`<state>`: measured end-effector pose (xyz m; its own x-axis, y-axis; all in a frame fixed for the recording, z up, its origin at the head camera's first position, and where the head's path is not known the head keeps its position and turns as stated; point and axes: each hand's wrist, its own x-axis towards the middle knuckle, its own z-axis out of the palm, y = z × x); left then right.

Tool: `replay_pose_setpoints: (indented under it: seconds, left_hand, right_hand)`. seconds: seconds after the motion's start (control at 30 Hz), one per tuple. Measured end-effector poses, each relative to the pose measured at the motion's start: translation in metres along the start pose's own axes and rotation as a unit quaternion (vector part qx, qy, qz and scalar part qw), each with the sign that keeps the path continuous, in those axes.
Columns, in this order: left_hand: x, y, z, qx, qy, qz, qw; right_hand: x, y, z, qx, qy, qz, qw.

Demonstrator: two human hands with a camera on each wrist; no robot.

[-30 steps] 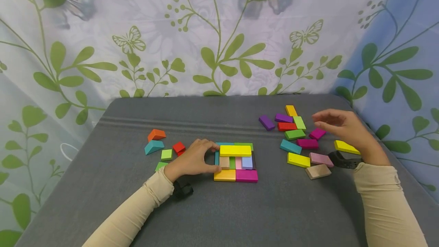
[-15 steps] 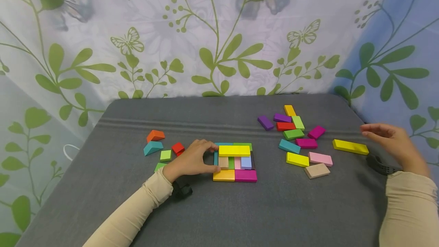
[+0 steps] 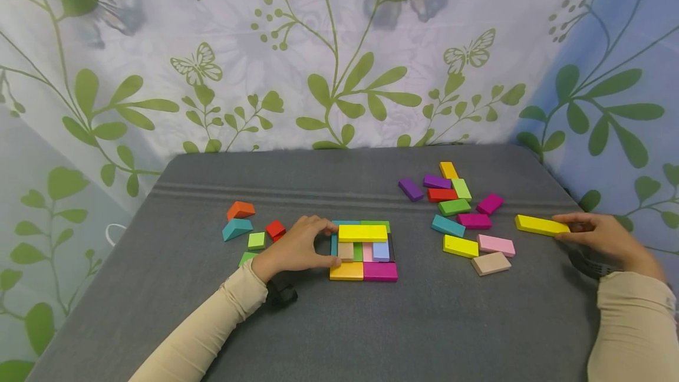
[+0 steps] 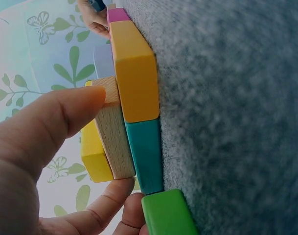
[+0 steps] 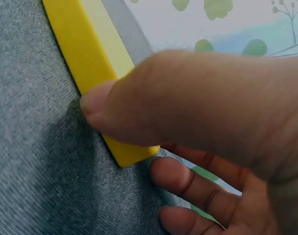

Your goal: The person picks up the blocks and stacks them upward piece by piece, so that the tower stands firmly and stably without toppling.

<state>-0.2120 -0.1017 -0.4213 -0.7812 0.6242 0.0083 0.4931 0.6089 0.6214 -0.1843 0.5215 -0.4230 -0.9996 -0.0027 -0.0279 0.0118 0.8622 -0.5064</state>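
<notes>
Pinching the rightmost yellow block [image 3: 538, 225], the right grip [image 3: 610, 239] has lowered.

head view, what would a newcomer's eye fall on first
Probably the multicoloured block structure at the middle of the gray tabletop, topped by a bright yellow block. Next, perhaps, the lone yellow block near the tabletop's right edge, its end touched by the right grip. Behind, a pale curtain with green leaves fills the background.

Head view looks forward and down; left wrist, close, shares the stack [image 3: 368, 252]; right, likewise, yellow bar [image 3: 537, 225].
</notes>
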Motion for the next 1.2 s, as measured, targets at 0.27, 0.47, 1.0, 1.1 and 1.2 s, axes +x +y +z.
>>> replay_pose_setpoints:
  seconds: [0.27, 0.47, 1.0, 1.1, 1.2]
  left_hand:
    - [0.001, -0.001, 0.000, -0.001, 0.000, 0.000, 1.0000]
    - [0.001, -0.001, 0.001, -0.001, 0.002, 0.001, 1.0000]
    - [0.000, -0.001, 0.000, -0.001, -0.003, -0.006, 1.0000]
    - [0.000, 0.001, 0.000, 0.000, -0.002, -0.009, 1.0000]
    - [0.000, 0.002, -0.001, 0.002, -0.002, -0.010, 0.9999]
  right_hand:
    - [0.004, -0.008, -0.004, -0.004, -0.026, 0.023, 0.999]
    - [0.011, -0.026, -0.006, 0.027, -0.047, 0.007, 0.998]
    - [0.030, -0.098, 0.015, 0.055, -0.036, -0.093, 0.993]
    - [0.032, -0.109, 0.019, 0.078, -0.028, -0.123, 0.989]
    - [0.034, -0.119, 0.024, 0.095, -0.019, -0.163, 0.982]
